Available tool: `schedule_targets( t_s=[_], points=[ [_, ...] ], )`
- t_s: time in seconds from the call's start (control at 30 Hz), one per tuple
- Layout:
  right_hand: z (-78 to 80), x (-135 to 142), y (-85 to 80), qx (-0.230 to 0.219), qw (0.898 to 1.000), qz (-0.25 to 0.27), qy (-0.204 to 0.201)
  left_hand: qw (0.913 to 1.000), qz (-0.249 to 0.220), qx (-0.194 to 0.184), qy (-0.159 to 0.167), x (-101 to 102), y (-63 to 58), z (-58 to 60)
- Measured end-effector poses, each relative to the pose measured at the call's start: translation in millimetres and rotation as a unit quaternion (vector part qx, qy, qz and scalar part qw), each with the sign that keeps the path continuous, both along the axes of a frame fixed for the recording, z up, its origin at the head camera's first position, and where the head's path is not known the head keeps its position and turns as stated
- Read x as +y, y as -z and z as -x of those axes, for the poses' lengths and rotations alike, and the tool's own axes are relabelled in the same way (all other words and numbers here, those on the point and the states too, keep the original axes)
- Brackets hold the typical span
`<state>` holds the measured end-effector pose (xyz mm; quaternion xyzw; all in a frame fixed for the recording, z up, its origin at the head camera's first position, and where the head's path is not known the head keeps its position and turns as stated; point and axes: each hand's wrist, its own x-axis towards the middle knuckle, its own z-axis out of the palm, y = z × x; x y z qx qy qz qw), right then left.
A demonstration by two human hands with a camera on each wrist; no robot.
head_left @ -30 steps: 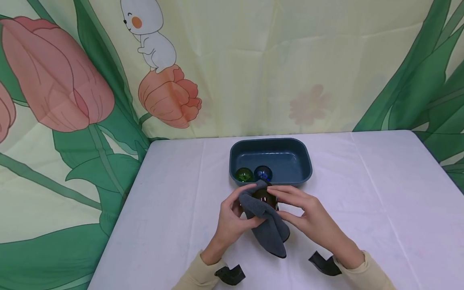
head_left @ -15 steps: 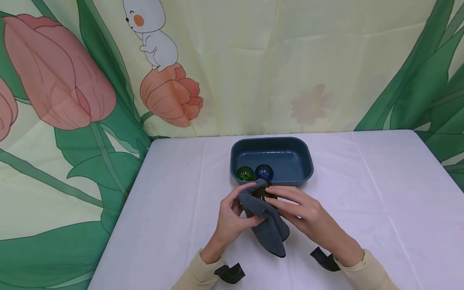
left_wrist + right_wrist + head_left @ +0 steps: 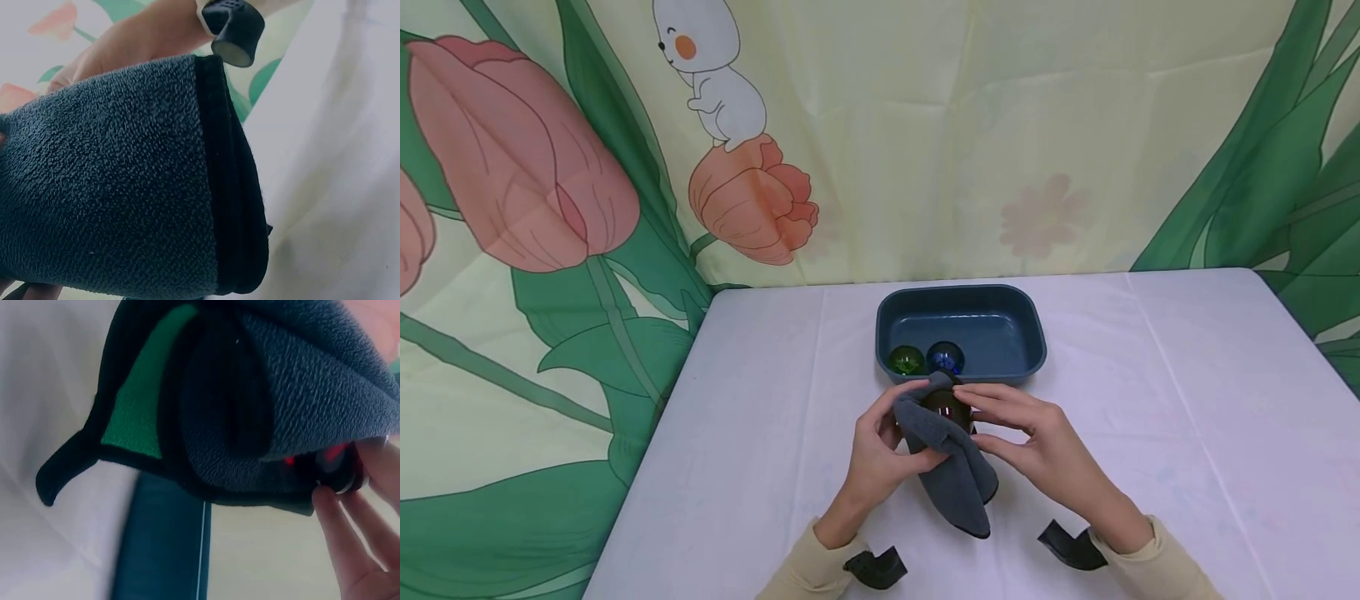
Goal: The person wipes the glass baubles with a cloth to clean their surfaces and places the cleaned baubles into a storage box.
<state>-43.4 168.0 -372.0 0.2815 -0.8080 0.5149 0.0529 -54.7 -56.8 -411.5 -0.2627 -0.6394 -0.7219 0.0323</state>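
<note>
In the head view, a dark brownish glass ball [image 3: 947, 406] is partly wrapped in a blue-grey cloth [image 3: 958, 483]. My left hand [image 3: 877, 450] grips the cloth round the ball's left side, thumb in front. The right hand [image 3: 1037, 432] holds the ball's bare right side between fingertips and thumb. One end of the cloth [image 3: 119, 187] hangs down, showing a black hem in the left wrist view. From the right wrist, the folded cloth [image 3: 325, 381] covers most of the ball [image 3: 340, 478], which shows reddish glints; a green patch is visible on the cloth.
Just beyond my hands stands a dark blue rectangular tray [image 3: 1000, 337]. A green glass ball [image 3: 907, 360] and a blue glass ball [image 3: 946, 357] lie at its near left. A white cloth covers the table [image 3: 760, 400]; a printed curtain [image 3: 910, 167] hangs behind.
The right fingers shifted inward over the ball half a second ago, then drew back to its right side. My left hand keeps its hold on the cloth.
</note>
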Motion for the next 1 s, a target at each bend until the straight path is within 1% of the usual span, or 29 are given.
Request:
schedule_targets(
  t_s=[0.1,0.17,0.2,0.3,0.4,0.43,0.5,0.63,0.73,0.8,0.9,1.0],
  points=[
    [0.0,1.1,0.2,0.031,0.999,-0.025,0.004,1.0,-0.001,0.001,-0.003,0.3,0.0,0.2],
    [0.2,2.3,0.5,0.065,0.997,-0.039,-0.002,1.0,-0.001,0.0,-0.005,0.6,-0.3,0.1],
    [0.4,2.6,0.9,0.09,0.995,-0.044,-0.008,1.0,-0.001,-0.001,-0.006,0.8,-0.4,0.0],
    [2.4,2.2,1.7,0.171,0.983,-0.052,-0.032,1.0,0.001,-0.006,-0.007,1.4,-0.6,-0.4],
    [4.3,0.5,2.1,0.229,0.971,-0.049,-0.04,0.9999,0.003,-0.009,-0.008,2.1,-0.5,-0.6],
    [4.6,0.1,2.4,0.238,0.969,-0.047,-0.038,0.9999,0.004,-0.009,-0.008,2.3,-0.6,-0.7],
    [4.4,-0.2,2.7,0.241,0.969,-0.044,-0.034,0.9999,0.007,-0.011,-0.008,2.5,-0.7,-0.8],
    [3.8,-0.5,4.1,0.228,0.972,-0.045,-0.036,0.9998,0.013,-0.013,-0.01,1.8,-0.9,-0.9],
    [2.9,-0.1,3.7,0.196,0.979,-0.052,-0.035,0.9997,0.017,-0.014,-0.009,0.9,-0.8,-0.9],
    [1.9,0.6,2.3,0.156,0.986,-0.05,-0.031,0.9997,0.021,-0.013,-0.005,0.2,-0.6,-0.9],
    [1.0,1.8,-1.1,0.075,0.996,-0.029,-0.023,0.9995,0.03,-0.006,0.004,-0.6,-0.5,-1.0],
    [0.8,2.3,-2.8,0.004,1.0,0.006,-0.017,0.9992,0.04,0.001,0.009,-0.8,-0.5,-0.9]
  ],
)
